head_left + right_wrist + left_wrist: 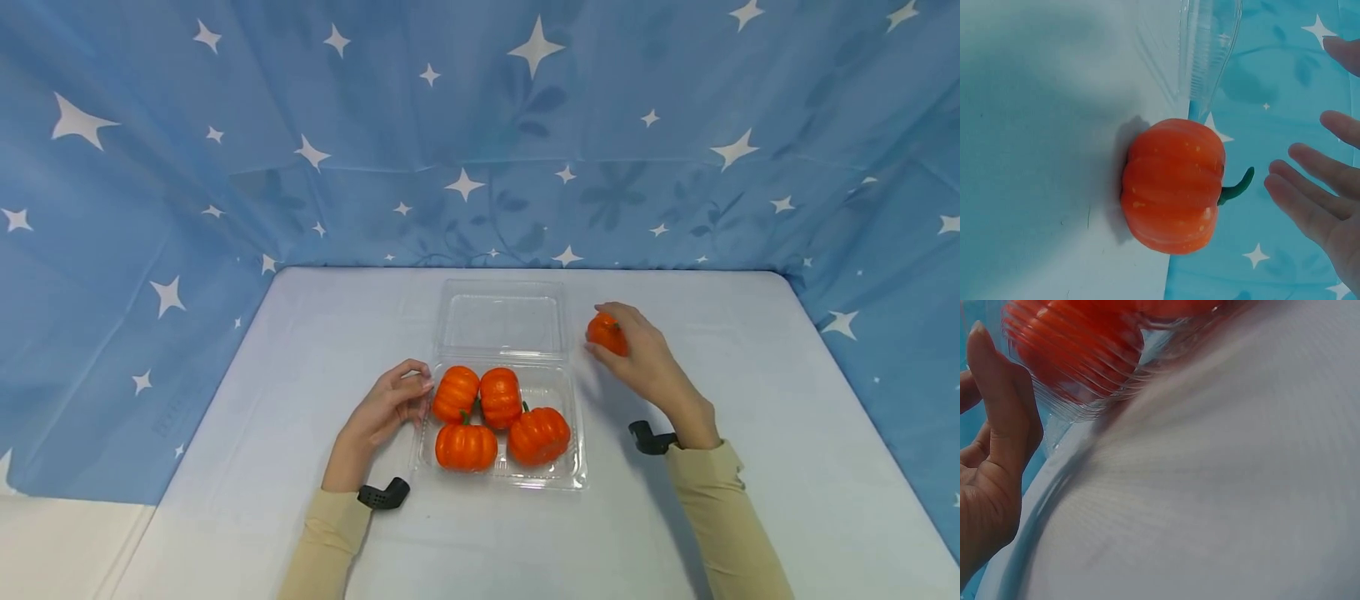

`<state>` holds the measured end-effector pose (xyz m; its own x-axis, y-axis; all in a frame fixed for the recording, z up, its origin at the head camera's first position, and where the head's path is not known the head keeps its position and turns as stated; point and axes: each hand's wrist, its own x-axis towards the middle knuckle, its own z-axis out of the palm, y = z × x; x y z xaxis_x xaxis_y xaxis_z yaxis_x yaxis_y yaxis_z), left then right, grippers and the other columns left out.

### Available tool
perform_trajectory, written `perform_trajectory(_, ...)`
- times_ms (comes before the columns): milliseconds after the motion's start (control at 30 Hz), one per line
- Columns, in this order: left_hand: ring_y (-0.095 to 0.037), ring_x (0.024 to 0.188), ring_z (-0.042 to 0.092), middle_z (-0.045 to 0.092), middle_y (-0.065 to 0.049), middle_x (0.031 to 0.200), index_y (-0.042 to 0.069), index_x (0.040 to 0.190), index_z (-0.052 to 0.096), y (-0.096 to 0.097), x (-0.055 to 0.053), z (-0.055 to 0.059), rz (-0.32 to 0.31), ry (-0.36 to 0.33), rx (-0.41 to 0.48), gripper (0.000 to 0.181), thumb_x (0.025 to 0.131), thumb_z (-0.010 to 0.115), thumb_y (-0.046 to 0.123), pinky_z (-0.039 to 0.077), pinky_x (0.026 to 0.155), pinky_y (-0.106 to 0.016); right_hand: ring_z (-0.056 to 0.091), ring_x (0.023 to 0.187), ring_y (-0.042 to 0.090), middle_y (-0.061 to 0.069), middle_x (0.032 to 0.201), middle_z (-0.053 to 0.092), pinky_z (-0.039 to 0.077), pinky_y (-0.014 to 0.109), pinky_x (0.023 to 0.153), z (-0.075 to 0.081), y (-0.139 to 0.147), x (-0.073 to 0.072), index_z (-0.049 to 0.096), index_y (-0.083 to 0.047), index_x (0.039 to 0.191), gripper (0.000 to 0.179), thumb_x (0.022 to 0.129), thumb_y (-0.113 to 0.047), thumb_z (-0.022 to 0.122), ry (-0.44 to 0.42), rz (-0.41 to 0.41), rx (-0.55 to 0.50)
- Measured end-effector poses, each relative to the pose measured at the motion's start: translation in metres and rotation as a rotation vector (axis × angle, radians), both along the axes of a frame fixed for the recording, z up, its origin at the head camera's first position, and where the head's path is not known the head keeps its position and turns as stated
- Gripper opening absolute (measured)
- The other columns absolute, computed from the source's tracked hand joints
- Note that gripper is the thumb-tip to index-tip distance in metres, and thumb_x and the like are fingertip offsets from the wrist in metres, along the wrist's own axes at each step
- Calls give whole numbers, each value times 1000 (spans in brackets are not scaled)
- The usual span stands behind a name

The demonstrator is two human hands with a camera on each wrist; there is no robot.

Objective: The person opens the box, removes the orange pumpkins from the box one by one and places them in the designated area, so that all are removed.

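A small orange toy pumpkin (1175, 184) with a green stem stands on the table, right of the box. My right hand (637, 354) is over it in the head view. In the right wrist view its fingers (1310, 206) are spread and apart from the stem. An open clear plastic clamshell box (577, 433) lies mid-table, with several orange pumpkins (466, 447) in its base. Beside the box's left wall is my left hand (386, 406), fingers loosely bent and holding nothing. Whether its fingertips touch the wall I cannot tell.
The box's clear lid (501, 321) is folded back flat, away from me. A white cloth covers the table (757, 375). Behind and at the sides hangs a blue curtain (480, 125) with white stars. Black wrist cameras (384, 493) sit on both wrists.
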<state>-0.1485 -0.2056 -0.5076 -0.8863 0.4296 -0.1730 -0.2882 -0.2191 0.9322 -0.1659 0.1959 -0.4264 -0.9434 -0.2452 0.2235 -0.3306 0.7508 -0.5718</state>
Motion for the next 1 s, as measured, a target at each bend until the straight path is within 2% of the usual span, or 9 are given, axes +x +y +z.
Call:
perform_trajectory(200,-10,59,58,60,1,74,9,113,50,0,-1,-1,-7,1,-2,10,105,52,3,53,49,-23,50,131,46,27,151,46,49,64,102,1,-4,2,49,1,145,57,95,-14,72,-50,9,8)
perform_trajectory(567,-9,59,58,61,1,73,9,113,50,-1,-1,-3,0,3,9,10,105,52,2,53,49,-23,46,137,44,25,148,50,42,64,111,1,-16,1,50,1,144,56,96,-17,72,-84,75,-5)
perform_trajectory(800,-10,58,59,60,0,73,9,112,50,1,0,0,1,-14,6,10,105,50,1,53,48,-23,51,132,42,23,148,51,47,61,107,-2,-19,3,49,0,146,57,96,-18,72,-89,86,11)
perform_trajectory(933,-10,58,58,60,0,73,9,112,50,1,0,3,4,-12,4,10,105,51,2,53,49,-23,59,123,43,22,148,51,54,58,100,2,-24,6,49,-1,146,58,96,-17,74,-80,130,-13)
perform_trajectory(1000,-11,58,58,60,0,73,9,112,50,0,0,3,4,-11,5,10,105,52,2,53,49,-23,59,124,43,22,149,51,54,57,100,4,-26,7,49,-1,146,59,95,-18,74,-79,148,-15)
